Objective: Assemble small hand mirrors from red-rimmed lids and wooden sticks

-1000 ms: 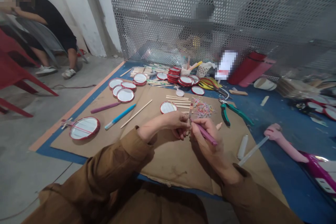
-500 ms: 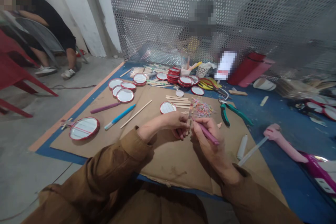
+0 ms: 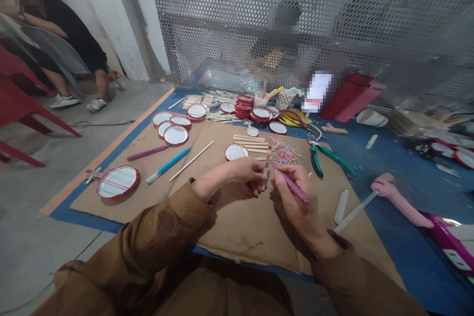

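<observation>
Between the fingers of my left hand (image 3: pixel 250 174) is a small wooden stick (image 3: pixel 267 160), held upright, with darker coloured patches on it. My right hand (image 3: pixel 296 195) grips a purple pen (image 3: pixel 294 186), its tip pointing at the stick from the right, a small gap between them. Just behind the hands lie several plain wooden sticks (image 3: pixel 250 144), a pile of coloured rubber bands (image 3: pixel 285 152) and a round red-rimmed lid (image 3: pixel 236 151). Both hands are above a cardboard sheet (image 3: pixel 237 229).
On the left lie a blue pen (image 3: pixel 169 165), a thin stick (image 3: pixel 191 161) and a banjo-like lid piece (image 3: pixel 118 181). Green-handled pliers (image 3: pixel 326 155) and a pink glue gun (image 3: pixel 403 202) are on the right. A person (image 3: pixel 70 29) sits at the far left.
The purple pen and my right hand have shifted slightly right, away from the stick. My left hand keeps its hold on the stick.
</observation>
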Demonstrator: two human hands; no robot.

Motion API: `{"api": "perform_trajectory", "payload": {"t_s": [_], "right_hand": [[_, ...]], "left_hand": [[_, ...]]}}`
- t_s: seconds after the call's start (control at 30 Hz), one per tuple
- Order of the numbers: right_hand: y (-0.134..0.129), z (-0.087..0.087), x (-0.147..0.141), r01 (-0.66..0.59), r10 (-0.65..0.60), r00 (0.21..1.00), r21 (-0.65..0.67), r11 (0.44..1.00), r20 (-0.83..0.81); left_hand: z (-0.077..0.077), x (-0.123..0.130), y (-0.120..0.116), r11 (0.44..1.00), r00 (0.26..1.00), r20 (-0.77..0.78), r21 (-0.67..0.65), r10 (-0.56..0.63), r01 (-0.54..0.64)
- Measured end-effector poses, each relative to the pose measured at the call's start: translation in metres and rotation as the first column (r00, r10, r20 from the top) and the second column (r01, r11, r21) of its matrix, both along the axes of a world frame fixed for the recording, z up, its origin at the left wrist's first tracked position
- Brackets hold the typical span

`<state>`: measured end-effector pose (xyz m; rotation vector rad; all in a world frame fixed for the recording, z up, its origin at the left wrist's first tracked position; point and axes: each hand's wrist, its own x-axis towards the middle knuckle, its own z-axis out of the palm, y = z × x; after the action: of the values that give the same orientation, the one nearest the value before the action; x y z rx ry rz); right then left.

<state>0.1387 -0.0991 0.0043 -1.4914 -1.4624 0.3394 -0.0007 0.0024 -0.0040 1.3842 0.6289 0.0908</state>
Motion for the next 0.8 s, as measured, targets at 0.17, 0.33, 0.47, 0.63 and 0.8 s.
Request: {"api": "perform_trajectory", "payload": {"t_s": [0.17, 0.33, 0.47, 0.63, 0.8], "right_hand": [[0.0009, -0.0022, -0.0024, -0.024, 0.02, 0.992, 0.028, 0.999, 0.122], [0.0011, -0.0033, -0.0018, -0.04, 0.039, 0.99, 0.002, 0.999, 0.137], [-0.0009, -0.0037, 0.0007, 0.044, -0.043, 0.999, 0.01, 0.999, -0.015], [-0.0024, -0.0022, -0.0002, 0.059, -0.055, 0.995, 0.04, 0.997, -0.082], [-0.0014, -0.0007, 0.0011, 0.051, -0.048, 0.997, 0.042, 0.998, -0.061]], "left_hand": [[-0.0035, 0.0011, 0.002, 1.0, 1.0, -0.004, 0.016, -0.016, 0.017], [-0.0015, 0.0004, 0.0013, 1.0, 1.0, -0.011, 0.012, -0.015, 0.015], [-0.0025, 0.0009, 0.0015, 1.0, 1.0, 0.003, 0.016, -0.022, 0.022], [-0.0063, 0.0019, 0.0032, 0.999, 0.999, -0.003, 0.027, -0.037, 0.037], [-0.0043, 0.0015, 0.003, 0.997, 0.998, -0.021, 0.042, -0.063, 0.064]]}}
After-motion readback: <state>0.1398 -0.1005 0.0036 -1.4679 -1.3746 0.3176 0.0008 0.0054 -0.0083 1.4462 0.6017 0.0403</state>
